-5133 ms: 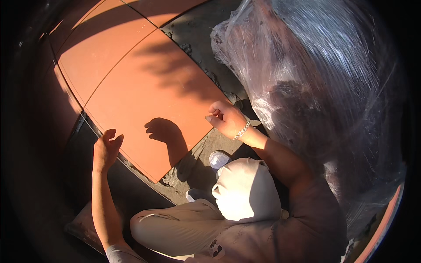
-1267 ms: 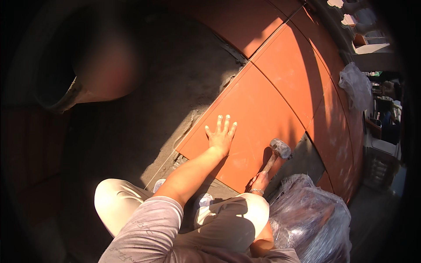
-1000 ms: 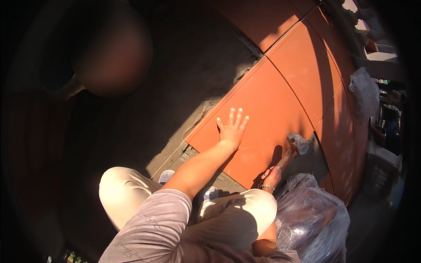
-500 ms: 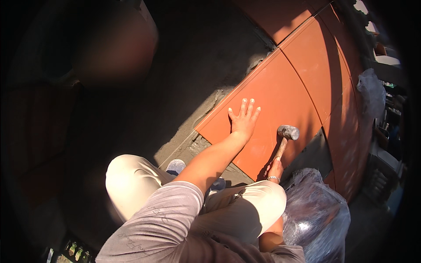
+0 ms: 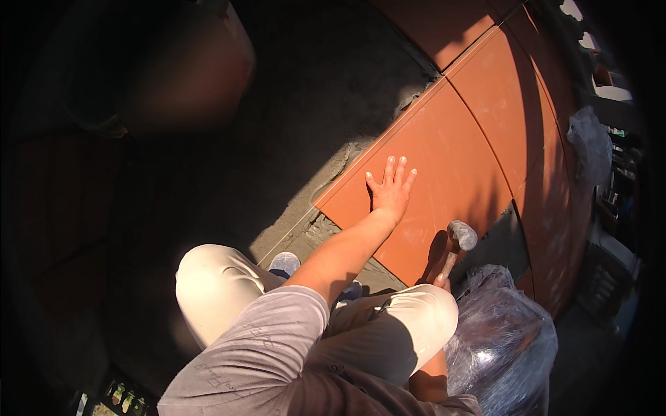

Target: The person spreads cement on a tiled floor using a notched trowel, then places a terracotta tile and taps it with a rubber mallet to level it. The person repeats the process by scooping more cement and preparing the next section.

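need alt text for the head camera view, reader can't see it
A left hand lies spread on a large, flat orange tile, while the right hand, partly hidden behind a cream-trousered knee, grips a grey-headed, pale-handled mallet. Adjoining orange tiles lie at upper right, and a bundle wrapped in clear plastic sits at lower right.

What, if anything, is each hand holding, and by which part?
Right hand: a grey-headed mallet, by the lower part of its brown handle. Left hand: nothing; spread on a flat orange tile.
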Demonstrator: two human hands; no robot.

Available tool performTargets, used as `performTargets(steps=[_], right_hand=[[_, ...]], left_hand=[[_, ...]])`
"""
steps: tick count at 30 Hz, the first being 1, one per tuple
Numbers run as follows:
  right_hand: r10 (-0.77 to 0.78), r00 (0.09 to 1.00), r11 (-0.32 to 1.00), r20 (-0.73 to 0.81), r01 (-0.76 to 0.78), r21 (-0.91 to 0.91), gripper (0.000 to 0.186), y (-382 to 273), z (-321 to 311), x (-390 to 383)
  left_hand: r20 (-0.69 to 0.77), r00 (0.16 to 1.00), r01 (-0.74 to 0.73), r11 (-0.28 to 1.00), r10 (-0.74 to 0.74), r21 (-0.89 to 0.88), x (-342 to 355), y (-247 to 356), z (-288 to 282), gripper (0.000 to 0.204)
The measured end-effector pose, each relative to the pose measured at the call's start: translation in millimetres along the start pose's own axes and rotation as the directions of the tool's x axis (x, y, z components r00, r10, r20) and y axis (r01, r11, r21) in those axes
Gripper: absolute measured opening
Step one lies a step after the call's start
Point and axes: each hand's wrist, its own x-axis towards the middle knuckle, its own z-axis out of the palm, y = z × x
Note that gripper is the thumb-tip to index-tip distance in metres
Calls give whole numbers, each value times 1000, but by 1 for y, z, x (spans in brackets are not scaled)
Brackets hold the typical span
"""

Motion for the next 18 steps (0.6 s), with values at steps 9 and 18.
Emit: performTargets(steps=[9,18], right_hand=[[-36,999,980,-18,32,-197,47,1,-12,-12],[-69,998,946,-3,64,-317,48,2,-14,-14]], left_hand=[[33,999,22,999,-21,-25,-1,3,-4,68],[23,999,26,999,-25,-34,-1,4,-5,80]])
